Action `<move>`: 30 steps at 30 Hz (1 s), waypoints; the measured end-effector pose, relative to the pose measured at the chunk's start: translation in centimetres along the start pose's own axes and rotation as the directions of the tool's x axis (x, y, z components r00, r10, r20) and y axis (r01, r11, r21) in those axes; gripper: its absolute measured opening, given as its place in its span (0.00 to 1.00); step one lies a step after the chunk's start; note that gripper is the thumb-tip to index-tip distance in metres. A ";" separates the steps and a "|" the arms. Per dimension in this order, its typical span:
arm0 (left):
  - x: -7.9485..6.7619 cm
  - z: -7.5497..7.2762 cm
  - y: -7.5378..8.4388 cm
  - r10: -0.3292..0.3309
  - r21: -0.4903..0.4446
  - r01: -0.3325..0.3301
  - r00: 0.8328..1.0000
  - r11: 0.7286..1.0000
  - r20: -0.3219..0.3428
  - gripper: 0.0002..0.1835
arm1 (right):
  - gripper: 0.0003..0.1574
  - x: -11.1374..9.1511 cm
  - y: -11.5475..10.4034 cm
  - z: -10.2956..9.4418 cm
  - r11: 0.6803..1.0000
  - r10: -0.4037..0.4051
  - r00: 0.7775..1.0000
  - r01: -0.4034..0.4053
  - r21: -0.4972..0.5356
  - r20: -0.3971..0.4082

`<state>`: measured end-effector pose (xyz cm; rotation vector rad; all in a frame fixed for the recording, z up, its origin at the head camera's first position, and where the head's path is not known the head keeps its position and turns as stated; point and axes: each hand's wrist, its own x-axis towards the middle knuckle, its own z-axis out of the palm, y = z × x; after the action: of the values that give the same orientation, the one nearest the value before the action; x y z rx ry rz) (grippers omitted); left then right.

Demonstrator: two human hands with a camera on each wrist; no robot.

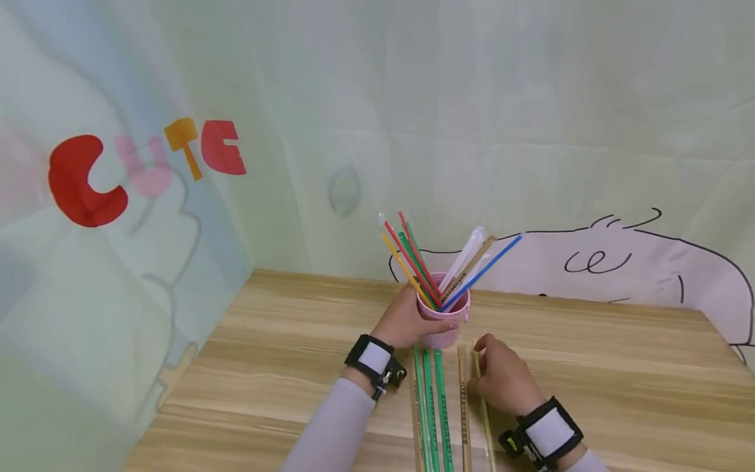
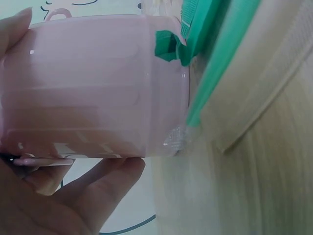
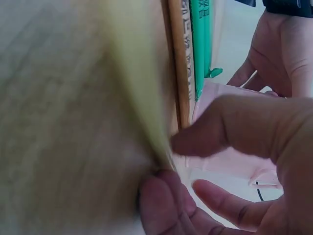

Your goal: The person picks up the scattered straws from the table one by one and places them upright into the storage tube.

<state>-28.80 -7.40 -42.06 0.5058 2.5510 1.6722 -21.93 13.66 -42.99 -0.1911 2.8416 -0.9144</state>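
Head: the left hand point(image 1: 407, 321) grips the pink bucket point(image 1: 442, 339); the yellow straw point(image 1: 485, 419), its long axis running away from the bucket, lies at the right hand point(image 1: 508, 377), the nearer of the 2. Left wrist: fingers clasp the bucket's side. Right wrist: thumb and fingertips pinch the straw's bucketward end.

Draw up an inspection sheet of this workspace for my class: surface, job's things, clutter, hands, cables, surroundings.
Surface: table, wood-grain.
Job's things: pink bucket, upright, holding coloured sticks; green sticks, brown sticks and a yellow stick lie in front of it.
Clutter: nothing seen.
Left hand: grips the bucket.
Right hand: pinches the yellow stick near its far end.
Cables: nothing seen.
Surroundings: pale printed backdrop with "CUTE" lettering and a cartoon outline.
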 end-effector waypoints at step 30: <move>0.1 -0.2 -0.2 0.036 0.011 -0.036 0.999 0.999 0.020 0.51 | 0.24 -0.2 1.0 -9.5 0.817 -0.069 0.992 0.117 0.564 -0.106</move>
<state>-28.96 -7.58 -42.13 0.5695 2.5536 1.6566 -23.52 19.93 -35.95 -0.2213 2.4896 -1.7769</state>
